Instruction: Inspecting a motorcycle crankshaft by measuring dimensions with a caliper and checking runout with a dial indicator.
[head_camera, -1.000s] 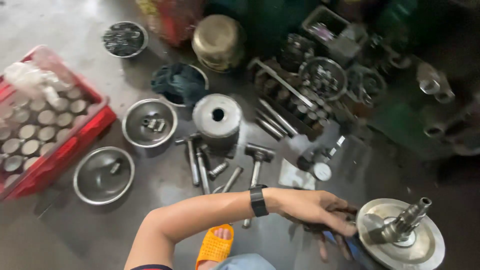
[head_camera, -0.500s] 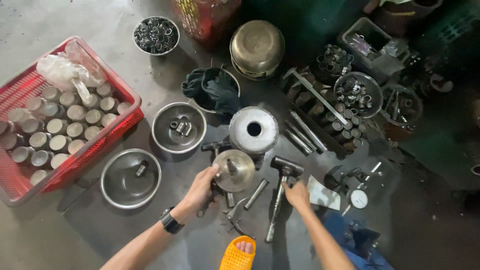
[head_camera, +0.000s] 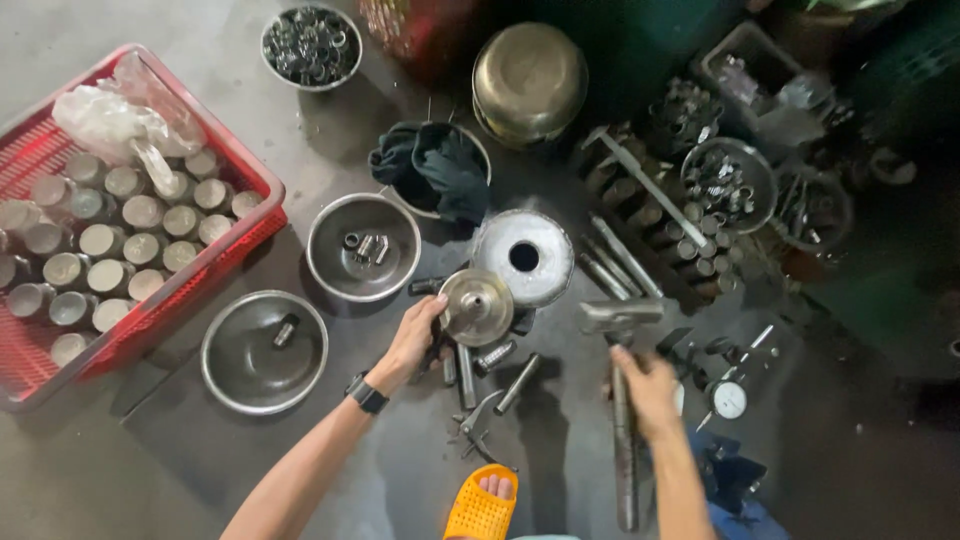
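The person's left hand (head_camera: 412, 342) holds a round metal disc with a short shaft at its centre (head_camera: 476, 306), fingers curled on its near rim so the grip is closed on the part, which sits just beside and slightly over the edge of a grey metal cylinder with a central hole (head_camera: 524, 256) standing on the concrete floor (head_camera: 120, 470). The right hand (head_camera: 648, 390) is wrapped around the handle of a metal hammer (head_camera: 622, 318), its grip shut on the shaft just below the head, and the head hangs a little to the right of the cylinder. Judging by this, the step in hand appears to be placing the disc at the cylinder while the hammer is brought ready. The next move would call for seating the disc squarely, shaft in line with the hole, and keeping the left fingers clear of the rim before any blow, which should land flat rather than glancing. Loose steel pins and rods (head_camera: 478, 360) lie on the floor just under the left hand, a shallow steel bowl with small parts (head_camera: 362, 247) stands near to the left, another steel bowl (head_camera: 264, 351) nearer the red crate of metal cylinders (head_camera: 110, 240), and a dial gauge (head_camera: 728, 399) lies to the right of the hammer hand.
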